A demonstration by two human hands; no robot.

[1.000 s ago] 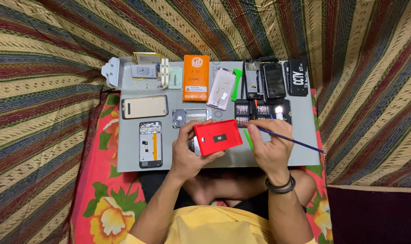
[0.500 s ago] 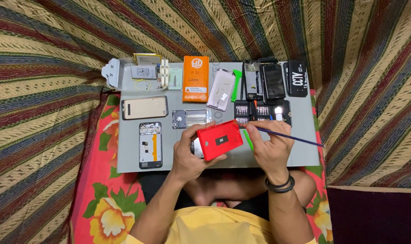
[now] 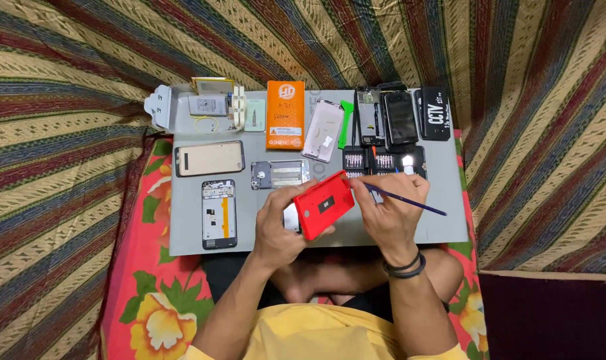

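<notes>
My left hand [image 3: 276,223] grips a red phone back cover [image 3: 323,204], tilted with its far end raised toward the right. My right hand [image 3: 386,217] holds a thin blue tool [image 3: 409,201] like a pen, its tip at the cover's upper right corner. Both hands hover over the near edge of a grey work mat [image 3: 183,230]. A small white part shows under the cover beside my left thumb.
On the mat lie an opened phone frame [image 3: 219,213], a gold phone back [image 3: 209,159], a metal midframe [image 3: 279,174], an orange box [image 3: 285,115], a silver back cover [image 3: 323,131], a green pry tool [image 3: 345,123], several dark phones [image 3: 399,117] and a screwdriver bit case [image 3: 383,161].
The red cover has turned counterclockwise and tilted, its right end lifted. My right hand shifted slightly left, bringing the blue tool's tip to the cover's corner.
</notes>
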